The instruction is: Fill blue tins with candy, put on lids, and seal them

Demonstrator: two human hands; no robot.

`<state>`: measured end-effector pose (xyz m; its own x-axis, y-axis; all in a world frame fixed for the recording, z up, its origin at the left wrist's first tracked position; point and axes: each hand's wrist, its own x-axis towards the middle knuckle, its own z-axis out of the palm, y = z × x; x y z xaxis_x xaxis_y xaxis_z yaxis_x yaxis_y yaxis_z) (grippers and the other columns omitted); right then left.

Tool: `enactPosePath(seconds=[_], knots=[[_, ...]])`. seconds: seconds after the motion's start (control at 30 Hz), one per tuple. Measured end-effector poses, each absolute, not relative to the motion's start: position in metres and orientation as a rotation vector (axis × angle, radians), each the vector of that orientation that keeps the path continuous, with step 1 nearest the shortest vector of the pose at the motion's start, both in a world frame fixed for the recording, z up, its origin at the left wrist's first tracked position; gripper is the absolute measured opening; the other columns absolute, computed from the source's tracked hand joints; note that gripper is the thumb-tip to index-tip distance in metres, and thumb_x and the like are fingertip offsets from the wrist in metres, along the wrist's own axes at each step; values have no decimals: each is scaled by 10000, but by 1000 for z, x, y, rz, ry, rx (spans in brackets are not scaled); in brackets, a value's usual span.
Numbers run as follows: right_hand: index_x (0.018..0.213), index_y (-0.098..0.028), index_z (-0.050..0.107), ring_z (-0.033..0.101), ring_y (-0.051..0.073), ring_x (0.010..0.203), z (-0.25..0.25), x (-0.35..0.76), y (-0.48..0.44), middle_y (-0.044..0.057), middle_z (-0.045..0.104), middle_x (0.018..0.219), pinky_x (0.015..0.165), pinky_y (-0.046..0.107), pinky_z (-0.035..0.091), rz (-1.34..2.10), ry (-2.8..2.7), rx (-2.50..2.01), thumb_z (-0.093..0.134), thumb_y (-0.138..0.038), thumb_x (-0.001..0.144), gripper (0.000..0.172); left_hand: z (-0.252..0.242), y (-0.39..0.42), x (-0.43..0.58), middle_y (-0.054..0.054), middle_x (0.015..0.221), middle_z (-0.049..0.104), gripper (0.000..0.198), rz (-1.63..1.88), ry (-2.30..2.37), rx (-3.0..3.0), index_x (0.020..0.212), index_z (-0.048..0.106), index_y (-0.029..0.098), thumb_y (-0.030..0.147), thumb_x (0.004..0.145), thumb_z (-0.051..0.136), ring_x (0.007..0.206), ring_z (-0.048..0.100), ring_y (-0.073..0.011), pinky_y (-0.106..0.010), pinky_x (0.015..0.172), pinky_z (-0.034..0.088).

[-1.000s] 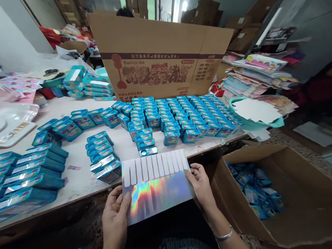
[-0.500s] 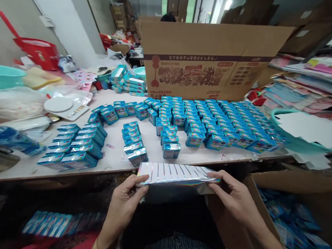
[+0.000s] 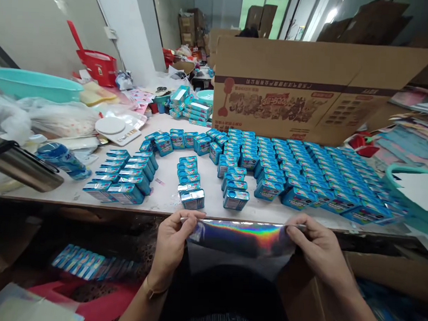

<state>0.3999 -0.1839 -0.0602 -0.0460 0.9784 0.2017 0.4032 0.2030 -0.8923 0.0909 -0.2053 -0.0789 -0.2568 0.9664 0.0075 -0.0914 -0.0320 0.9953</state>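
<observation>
A shiny holographic sheet [image 3: 242, 236] is stretched between my two hands just below the table's front edge, with a rainbow glare on it. My left hand [image 3: 174, 241] pinches its left end between thumb and fingers. The right end is pinched by my right hand [image 3: 316, 246]. Behind the sheet, small blue boxes [image 3: 236, 199] stand on the white table [image 3: 166, 208] in short columns. Many more blue boxes [image 3: 299, 196] form a dense block at the right, and a double column [image 3: 126, 192] stands at the left.
A large cardboard box [image 3: 273, 59] stands behind the rows. At the left are a steel flask [image 3: 27, 165], a blue bottle [image 3: 64, 160] and a white scale [image 3: 122, 134]. A teal basin [image 3: 392, 178] is at the right; an open carton [image 3: 382, 264] sits below the table.
The sheet has tilted, so its white striped face no longer shows and its shiny face does. My hands have moved apart slightly. The view has swung left.
</observation>
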Motion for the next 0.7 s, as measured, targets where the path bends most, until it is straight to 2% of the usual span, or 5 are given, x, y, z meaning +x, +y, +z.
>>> enactPosePath(seconds=[0.1, 0.27, 0.47, 0.6, 0.7], knots=[[780, -187, 660, 599, 187, 562, -77, 397, -163, 41, 643, 633, 517, 294, 486, 750, -1732, -1447, 543, -559, 878, 402, -95, -188, 100, 64, 513, 484, 368, 1385, 1409, 965, 752, 615, 153, 518, 791, 648, 406, 382, -67, -195, 428, 353], [1205, -200, 628, 594, 305, 1126, -82, 355, -151, 148, 655, 1216, 924, 479, 494, 223, -2110, -1222, 617, -438, 864, 416, -102, -178, 116, 25, 610, 590, 291, 1388, 1559, 1219, 736, 632, 164, 442, 822, 617, 554, 512, -104, -195, 531, 414], [813, -209, 619, 609, 143, 634, -74, 299, -143, -1, 674, 717, 584, 248, 446, 721, -2271, -1102, 534, -267, 937, 162, -86, -180, 114, 28, 579, 604, 256, 1302, 1459, 1187, 737, 647, 180, 433, 760, 679, 515, 518, -105, -193, 500, 418], [808, -214, 621, 610, 133, 644, -69, 307, -127, -9, 681, 735, 579, 230, 410, 779, -2301, -1055, 542, -280, 936, 164, -85, -174, 100, 14, 632, 657, 387, 1131, 1261, 938, 881, 681, 155, 433, 634, 791, 492, 518, -96, -192, 475, 416], [776, -220, 618, 599, 143, 604, -68, 328, -114, -11, 662, 688, 554, 240, 407, 761, -2442, -1096, 534, -298, 939, 199, -92, -170, 92, -18, 659, 664, 327, 1132, 1234, 872, 744, 689, 126, 423, 652, 789, 566, 551, -108, -198, 531, 442]])
